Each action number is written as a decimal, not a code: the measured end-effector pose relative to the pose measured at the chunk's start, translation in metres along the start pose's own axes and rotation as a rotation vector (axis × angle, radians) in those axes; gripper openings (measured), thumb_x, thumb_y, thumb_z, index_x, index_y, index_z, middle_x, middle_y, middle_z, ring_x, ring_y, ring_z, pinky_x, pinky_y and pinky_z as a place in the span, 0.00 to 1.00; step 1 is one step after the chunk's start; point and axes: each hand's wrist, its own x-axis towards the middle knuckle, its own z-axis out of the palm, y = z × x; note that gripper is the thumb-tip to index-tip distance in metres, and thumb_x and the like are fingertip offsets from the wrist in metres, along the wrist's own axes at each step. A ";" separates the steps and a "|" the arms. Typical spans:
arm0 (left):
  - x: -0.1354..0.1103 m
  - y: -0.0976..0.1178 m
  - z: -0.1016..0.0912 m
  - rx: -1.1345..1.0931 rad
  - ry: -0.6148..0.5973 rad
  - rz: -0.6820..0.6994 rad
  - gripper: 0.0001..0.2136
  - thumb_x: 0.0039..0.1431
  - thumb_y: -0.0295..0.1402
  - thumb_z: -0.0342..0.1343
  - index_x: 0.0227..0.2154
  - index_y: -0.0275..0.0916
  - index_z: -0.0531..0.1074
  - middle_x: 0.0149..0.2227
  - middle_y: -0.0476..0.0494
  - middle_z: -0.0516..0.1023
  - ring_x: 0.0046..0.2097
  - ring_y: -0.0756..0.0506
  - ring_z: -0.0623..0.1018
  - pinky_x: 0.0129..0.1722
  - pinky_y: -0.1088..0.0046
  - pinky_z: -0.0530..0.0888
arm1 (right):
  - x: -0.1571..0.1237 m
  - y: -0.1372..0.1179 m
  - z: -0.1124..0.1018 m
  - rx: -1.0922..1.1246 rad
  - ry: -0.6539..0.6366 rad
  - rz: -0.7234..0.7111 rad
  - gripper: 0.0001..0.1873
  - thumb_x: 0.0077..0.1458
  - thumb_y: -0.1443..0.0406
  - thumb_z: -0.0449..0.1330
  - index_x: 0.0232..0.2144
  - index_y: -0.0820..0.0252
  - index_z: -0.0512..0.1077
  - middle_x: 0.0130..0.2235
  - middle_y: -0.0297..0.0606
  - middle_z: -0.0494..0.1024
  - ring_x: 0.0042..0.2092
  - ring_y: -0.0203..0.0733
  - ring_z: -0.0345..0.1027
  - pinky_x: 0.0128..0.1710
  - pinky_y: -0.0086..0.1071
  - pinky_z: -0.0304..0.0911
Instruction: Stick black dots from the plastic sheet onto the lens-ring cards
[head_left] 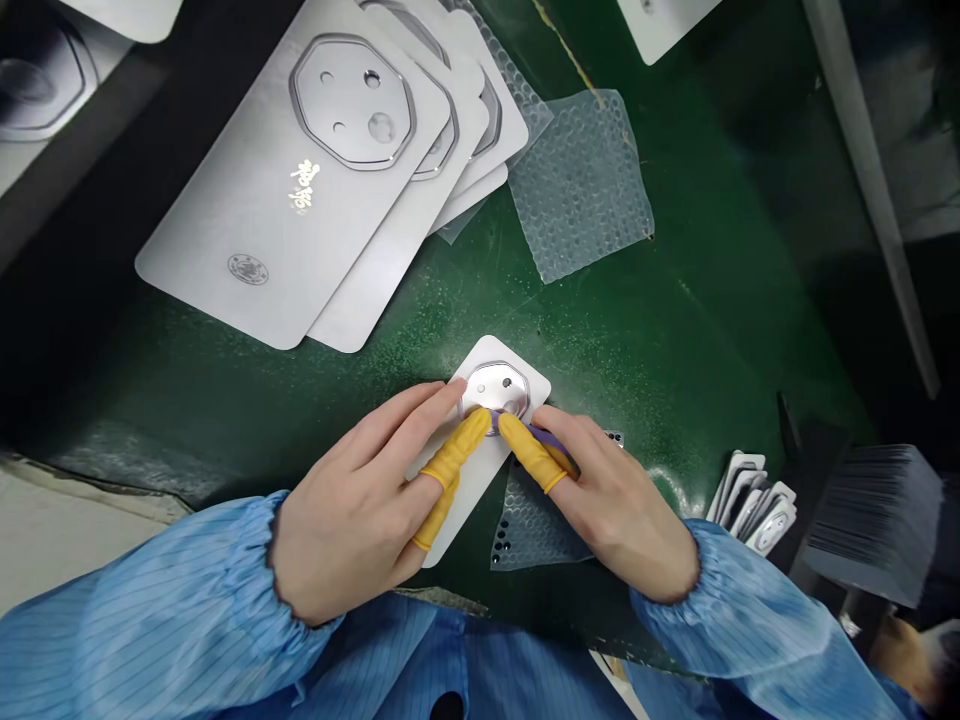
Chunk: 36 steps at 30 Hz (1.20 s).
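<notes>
A silver phone back cover [517, 380] with an octagonal camera ring lies on the green mat, near edge toward me. My left hand [367, 500] rests on it, fingers stretched along the plate, yellow finger cots on the index finger and thumb. My right hand [607, 500] also wears a yellow cot and pinches a thin purple tool [551, 440] whose tip touches the camera ring [496, 388]. Both index fingertips meet at the ring's lower edge.
A fanned stack of the same silver covers [300, 190] lies at the upper left. A bubble-wrap sheet [581, 185] sits upper centre; another [529, 520] lies under my right hand. More covers stand in a rack [754, 500] at the right, beside a dark stack [877, 520].
</notes>
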 end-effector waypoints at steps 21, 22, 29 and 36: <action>0.000 -0.007 0.008 0.111 0.057 0.094 0.04 0.53 0.23 0.53 0.27 0.31 0.73 0.61 0.26 0.62 0.61 0.28 0.63 0.55 0.48 0.69 | -0.019 0.053 -0.022 0.361 0.513 0.212 0.20 0.60 0.70 0.55 0.53 0.47 0.69 0.45 0.39 0.73 0.45 0.44 0.71 0.43 0.41 0.71; 0.001 -0.006 0.008 0.131 0.051 0.100 0.05 0.52 0.23 0.54 0.23 0.32 0.71 0.61 0.25 0.61 0.61 0.27 0.63 0.54 0.47 0.69 | -0.021 0.064 -0.019 0.280 0.554 0.228 0.19 0.60 0.69 0.55 0.52 0.47 0.70 0.45 0.40 0.73 0.44 0.45 0.71 0.43 0.42 0.71; -0.001 0.000 0.009 0.309 -0.003 0.087 0.03 0.48 0.24 0.55 0.23 0.34 0.73 0.60 0.26 0.65 0.60 0.27 0.65 0.53 0.47 0.68 | -0.006 0.073 0.007 -0.123 0.582 0.209 0.15 0.61 0.68 0.52 0.49 0.60 0.71 0.52 0.48 0.70 0.57 0.53 0.61 0.57 0.56 0.60; -0.005 -0.014 0.017 0.250 0.048 0.082 0.10 0.60 0.27 0.49 0.27 0.28 0.72 0.65 0.17 0.52 0.65 0.25 0.56 0.61 0.48 0.62 | 0.022 0.010 0.028 0.334 0.519 0.255 0.09 0.57 0.69 0.55 0.35 0.63 0.75 0.50 0.50 0.73 0.54 0.53 0.64 0.56 0.53 0.61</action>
